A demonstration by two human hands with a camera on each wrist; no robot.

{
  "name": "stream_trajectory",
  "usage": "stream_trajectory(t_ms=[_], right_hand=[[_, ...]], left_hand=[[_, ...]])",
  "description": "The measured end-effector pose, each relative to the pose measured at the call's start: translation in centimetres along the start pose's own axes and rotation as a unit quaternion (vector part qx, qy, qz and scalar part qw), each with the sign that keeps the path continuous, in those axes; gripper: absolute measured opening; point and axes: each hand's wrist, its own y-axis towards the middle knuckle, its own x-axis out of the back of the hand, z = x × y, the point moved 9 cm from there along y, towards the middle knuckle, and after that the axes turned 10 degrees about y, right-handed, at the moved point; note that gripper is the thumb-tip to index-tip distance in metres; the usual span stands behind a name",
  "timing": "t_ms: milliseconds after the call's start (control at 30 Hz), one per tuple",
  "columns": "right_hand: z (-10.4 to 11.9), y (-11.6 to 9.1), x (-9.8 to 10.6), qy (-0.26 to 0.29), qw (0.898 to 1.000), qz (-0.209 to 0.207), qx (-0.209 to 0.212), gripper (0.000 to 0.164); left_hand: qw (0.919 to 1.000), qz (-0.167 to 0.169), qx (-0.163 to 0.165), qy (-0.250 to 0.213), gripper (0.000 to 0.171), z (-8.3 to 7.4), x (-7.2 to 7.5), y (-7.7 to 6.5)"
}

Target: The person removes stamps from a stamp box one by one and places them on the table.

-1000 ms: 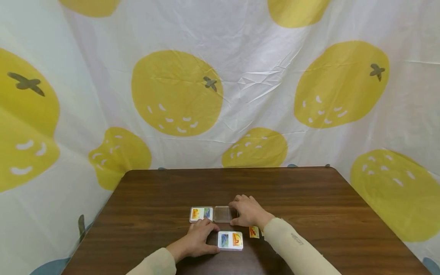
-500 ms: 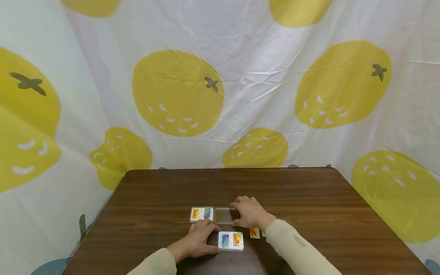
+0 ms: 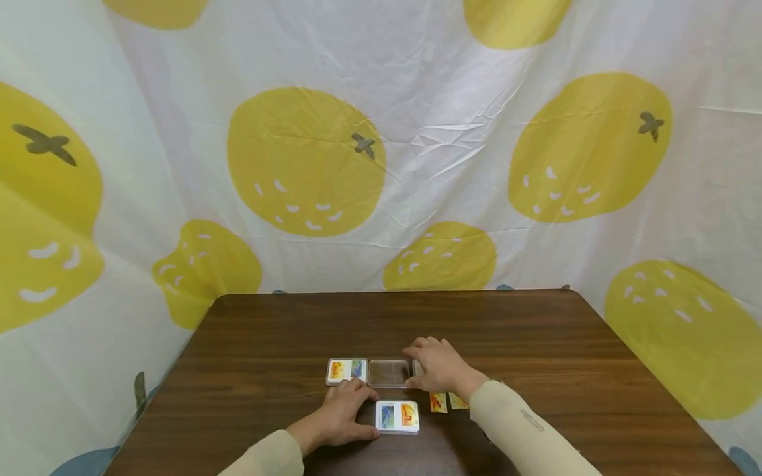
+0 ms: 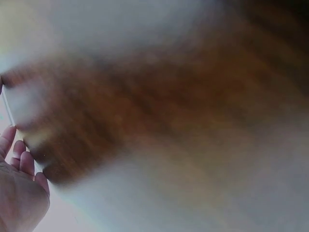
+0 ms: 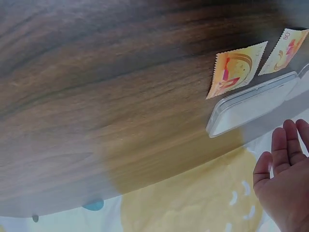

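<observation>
A clear flat plastic case [image 3: 397,417] holding a white card with a blue and an orange stamp lies nearest the person. Beside its left edge rests my left hand [image 3: 340,413], thumb by the lower corner and index finger by the upper one; whether they touch it I cannot tell. My right hand [image 3: 442,365], fingers extended, hovers over another case [image 3: 417,367], mostly hidden in the head view. That case [image 5: 253,104] shows white contents in the right wrist view, apart from the right hand [image 5: 286,179]. Two loose orange-yellow stamps [image 3: 438,402] lie near the right wrist.
A transparent case [image 3: 389,374] lies in the row's middle, the table showing through. Left of it is a case [image 3: 347,371] with an orange and a blue stamp. The dark wooden table [image 3: 286,324] ends at a fruit-patterned curtain [image 3: 417,165]. The left wrist view is largely blurred.
My right hand has shifted slightly right, off the transparent case, exposing its right edge and part of the case beyond. More of the second loose stamp shows. The left hand stays put.
</observation>
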Motion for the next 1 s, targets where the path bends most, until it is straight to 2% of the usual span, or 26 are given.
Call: stream_trajectory(t_ms=[233, 533, 733, 1000], right_hand=[[-0.1, -1.3, 0.8, 0.031, 0.999, -0.023, 0.010, 0.057], [0.1, -3.0, 0.6, 0.055, 0.998, -0.019, 0.018, 0.054], [0.4, -4.0, 0.6, 0.074, 0.996, -0.034, 0.023, 0.052], [0.4, -5.3, 0.9, 0.122, 0.990, -0.064, -0.011, 0.044]], left_hand=[[1.0000, -0.006, -0.003, 0.005, 0.052, -0.4, 0.4, -0.3], [1.0000, 0.002, 0.002, 0.006, 0.052, -0.4, 0.2, -0.3], [1.0000, -0.003, -0.004, 0.005, 0.050, -0.6, 0.1, -0.4], [1.0000, 0.002, 0.004, 0.003, 0.051, -0.3, 0.1, -0.2]])
